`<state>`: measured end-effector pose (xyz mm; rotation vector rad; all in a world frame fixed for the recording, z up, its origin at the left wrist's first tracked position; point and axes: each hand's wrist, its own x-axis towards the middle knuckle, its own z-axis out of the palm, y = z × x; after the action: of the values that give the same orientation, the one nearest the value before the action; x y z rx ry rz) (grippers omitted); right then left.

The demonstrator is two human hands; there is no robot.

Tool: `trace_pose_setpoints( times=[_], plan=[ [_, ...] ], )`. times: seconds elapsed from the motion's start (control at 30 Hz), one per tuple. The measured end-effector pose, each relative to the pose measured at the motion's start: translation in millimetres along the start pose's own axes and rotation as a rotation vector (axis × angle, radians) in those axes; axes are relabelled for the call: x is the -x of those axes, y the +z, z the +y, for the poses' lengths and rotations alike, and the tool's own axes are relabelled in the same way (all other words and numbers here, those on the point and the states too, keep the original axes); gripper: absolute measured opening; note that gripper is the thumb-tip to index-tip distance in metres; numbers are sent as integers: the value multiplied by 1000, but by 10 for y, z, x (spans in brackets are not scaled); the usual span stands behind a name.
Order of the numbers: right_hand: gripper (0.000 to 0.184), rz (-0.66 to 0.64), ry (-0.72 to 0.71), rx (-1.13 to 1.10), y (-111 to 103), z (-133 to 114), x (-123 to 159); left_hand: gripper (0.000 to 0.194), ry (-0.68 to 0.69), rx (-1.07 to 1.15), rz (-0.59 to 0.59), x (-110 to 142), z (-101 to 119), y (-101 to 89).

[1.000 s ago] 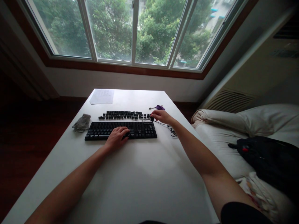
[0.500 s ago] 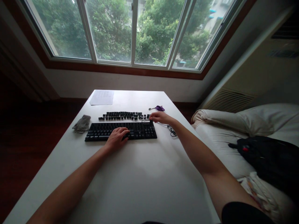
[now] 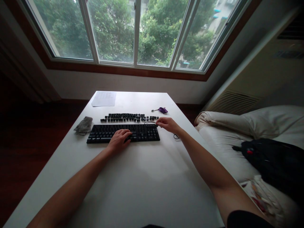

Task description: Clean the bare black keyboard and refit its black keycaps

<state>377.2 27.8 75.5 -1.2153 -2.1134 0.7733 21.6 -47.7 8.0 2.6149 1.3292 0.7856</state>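
Observation:
A black keyboard (image 3: pixel 98 134) lies on the white table. Across its middle rests my left hand (image 3: pixel 120 138), fingers stretched out over the keys and holding nothing. At the keyboard's far right corner is my right hand (image 3: pixel 167 124), its thumb and fingertips pinched together. Whatever is between those fingertips is too small to make out. Behind the keyboard, several loose black keycaps (image 3: pixel 125 119) stand in two rough rows, the right end close to my right hand. A thin black cable (image 3: pixel 176 136) shows partly beside my right wrist.
Left of the keyboard lies a crumpled grey cloth (image 3: pixel 83 125). Paper sheets (image 3: pixel 104 98) lie at the table's far left corner. A small purple item with a thin stem (image 3: pixel 162 110) is at the back right. A sofa with a black bag (image 3: pixel 268 158) stands to the right.
My right hand has shifted slightly right and toward me, uncovering keycaps at the right end of the row and covering more of the cable. My left hand stays on the keyboard.

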Motion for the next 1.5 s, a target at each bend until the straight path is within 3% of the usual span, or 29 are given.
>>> trace_pose_setpoints(
  times=[0.17,0.43,0.53,0.63,0.87,1.03,1.23,1.5],
  plan=[
    [33,113,129,-225,55,97,100,38,2,16,10,-4,-2,9],
    [20,451,295,-325,294,125,38,38,4,-3,-3,-5,-2,9],
    [19,515,286,-366,347,75,4,38,2,1,-1,-3,0,4],
    [21,496,199,-395,412,-64,-2,38,-4,17,3,0,-3,9],
    [28,244,53,-453,709,-505,62,35,-51,54,61,0,27,1],
    [31,123,7,-495,915,-690,53,33,-73,127,131,3,82,-33],
    [32,103,-32,-517,1035,-736,12,20,-84,235,168,-11,100,-43],
    [34,122,-18,-461,1123,-741,79,14,-66,427,115,-48,113,-32]
  ],
)
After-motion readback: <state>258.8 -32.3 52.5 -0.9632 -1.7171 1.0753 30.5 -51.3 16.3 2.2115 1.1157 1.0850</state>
